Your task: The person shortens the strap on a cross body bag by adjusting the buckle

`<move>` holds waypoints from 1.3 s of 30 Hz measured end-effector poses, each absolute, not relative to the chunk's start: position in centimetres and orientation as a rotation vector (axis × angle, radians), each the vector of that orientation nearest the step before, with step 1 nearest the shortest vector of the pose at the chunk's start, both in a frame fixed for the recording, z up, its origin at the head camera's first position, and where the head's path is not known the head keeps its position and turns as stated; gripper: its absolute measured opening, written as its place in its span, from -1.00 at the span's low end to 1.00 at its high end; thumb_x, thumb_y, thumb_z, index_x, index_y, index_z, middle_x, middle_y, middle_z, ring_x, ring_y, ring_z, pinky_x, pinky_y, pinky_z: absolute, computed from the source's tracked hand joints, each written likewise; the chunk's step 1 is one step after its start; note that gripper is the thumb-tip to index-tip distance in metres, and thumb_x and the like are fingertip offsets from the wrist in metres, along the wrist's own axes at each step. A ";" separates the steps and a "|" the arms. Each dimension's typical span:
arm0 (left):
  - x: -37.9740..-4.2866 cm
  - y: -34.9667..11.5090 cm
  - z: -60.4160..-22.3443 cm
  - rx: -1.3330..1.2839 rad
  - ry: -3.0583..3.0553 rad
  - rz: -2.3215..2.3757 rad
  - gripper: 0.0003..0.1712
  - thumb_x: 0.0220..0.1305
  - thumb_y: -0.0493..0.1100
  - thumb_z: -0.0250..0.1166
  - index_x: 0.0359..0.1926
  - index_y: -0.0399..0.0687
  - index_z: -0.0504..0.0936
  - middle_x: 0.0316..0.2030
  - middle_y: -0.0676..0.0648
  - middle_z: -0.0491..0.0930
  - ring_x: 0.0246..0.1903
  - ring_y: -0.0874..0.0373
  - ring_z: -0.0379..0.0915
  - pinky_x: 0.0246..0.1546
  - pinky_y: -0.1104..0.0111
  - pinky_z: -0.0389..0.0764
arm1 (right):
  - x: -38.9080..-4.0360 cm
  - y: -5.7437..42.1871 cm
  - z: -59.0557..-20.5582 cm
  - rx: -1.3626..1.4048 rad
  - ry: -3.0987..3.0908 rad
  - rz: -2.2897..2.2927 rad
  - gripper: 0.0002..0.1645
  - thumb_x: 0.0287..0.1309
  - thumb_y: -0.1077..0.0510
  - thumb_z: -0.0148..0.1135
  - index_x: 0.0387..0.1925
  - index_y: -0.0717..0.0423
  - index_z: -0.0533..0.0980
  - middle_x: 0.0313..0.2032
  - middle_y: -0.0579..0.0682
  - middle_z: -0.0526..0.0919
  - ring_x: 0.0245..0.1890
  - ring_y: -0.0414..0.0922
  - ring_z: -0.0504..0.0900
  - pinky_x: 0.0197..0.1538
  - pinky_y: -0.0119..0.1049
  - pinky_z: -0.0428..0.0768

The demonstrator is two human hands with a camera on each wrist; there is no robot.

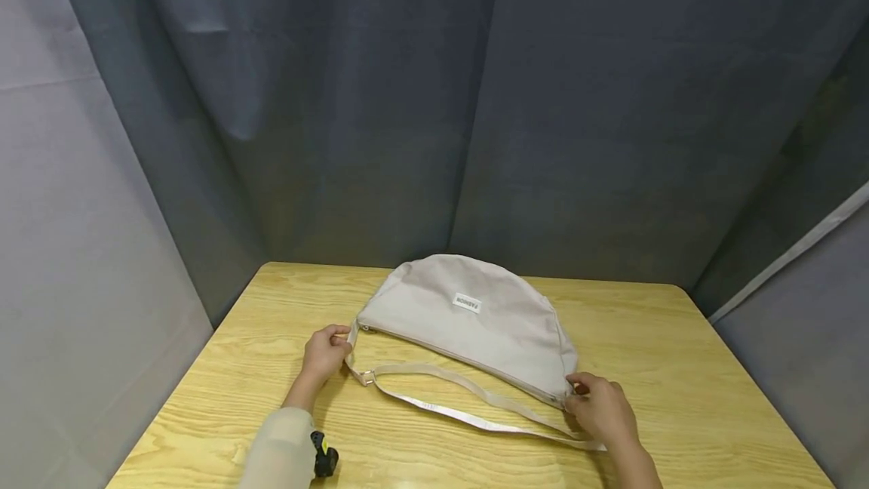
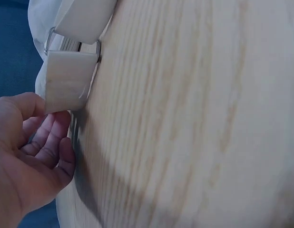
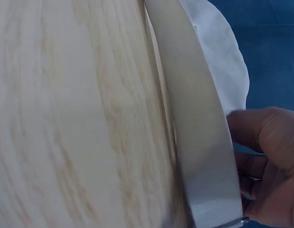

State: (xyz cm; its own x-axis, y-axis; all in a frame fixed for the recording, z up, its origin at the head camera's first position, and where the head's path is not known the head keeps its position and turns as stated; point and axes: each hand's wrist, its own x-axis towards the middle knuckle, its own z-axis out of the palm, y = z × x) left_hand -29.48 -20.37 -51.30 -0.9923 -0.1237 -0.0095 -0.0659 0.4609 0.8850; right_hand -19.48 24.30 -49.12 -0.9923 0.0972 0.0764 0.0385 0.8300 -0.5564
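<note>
A pale beige half-moon shoulder bag point(image 1: 434, 327) lies on the wooden table, its curved side away from me and its zipped edge toward me. A small "FASHION" label point(image 1: 467, 302) is upside down on its front. My left hand point(image 1: 326, 353) pinches the strap point(image 2: 68, 78) by the bag's left corner, just beyond a metal buckle point(image 1: 367, 378). At the right corner of the bag, my right hand point(image 1: 603, 406) grips the fabric between thumb and fingers; the strap partly hides those fingertips in the right wrist view. The strap's slack loops across the table in front of the zip.
The light wooden table point(image 1: 244, 391) has rounded far corners. Dark grey curtains point(image 1: 366, 134) hang right behind its far edge, and paler grey cloth point(image 1: 88, 247) hangs at the left. A small black device point(image 1: 324, 455) sits at my left wrist.
</note>
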 end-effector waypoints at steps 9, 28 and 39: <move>-29.9 -20.7 -51.2 0.130 -2.672 -1.495 -0.38 0.11 -0.39 0.18 0.24 -0.30 0.33 -0.09 -0.29 0.51 -0.06 -0.18 0.44 -0.14 0.14 0.54 | -20.3 23.2 -49.7 0.004 -2.913 0.758 -0.51 -0.07 0.14 0.36 -0.04 0.23 0.56 -0.24 0.10 0.66 -0.28 0.13 0.52 -0.28 0.13 0.46; -26.7 -20.4 -50.9 0.062 -2.677 -1.595 -0.38 0.02 -0.51 0.16 0.19 -0.38 0.35 -0.33 -0.20 0.51 -0.46 0.07 0.46 -0.51 0.33 0.54 | -24.1 25.3 -50.4 0.081 -2.871 0.964 -0.55 0.11 0.21 0.22 0.03 0.34 0.48 -0.12 0.38 0.56 -0.16 0.26 0.55 -0.25 0.09 0.52; -25.6 -19.5 -50.5 -0.037 -2.725 -1.607 -0.34 0.01 -0.50 0.17 0.22 -0.38 0.31 -0.30 -0.22 0.50 -0.50 0.11 0.44 -0.55 0.34 0.53 | -26.5 26.9 -51.2 0.022 -2.844 0.969 -0.54 0.12 0.21 0.17 0.06 0.35 0.46 -0.08 0.40 0.53 -0.09 0.30 0.50 -0.15 0.14 0.46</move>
State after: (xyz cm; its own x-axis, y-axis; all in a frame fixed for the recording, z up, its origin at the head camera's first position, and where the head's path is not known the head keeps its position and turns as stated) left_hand -25.62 -19.54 -50.48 -0.9995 0.0313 -0.0075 0.0086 0.4839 0.8751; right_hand -26.51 26.92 -51.16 -0.9905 0.0303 0.1338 -0.0577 0.7928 -0.6067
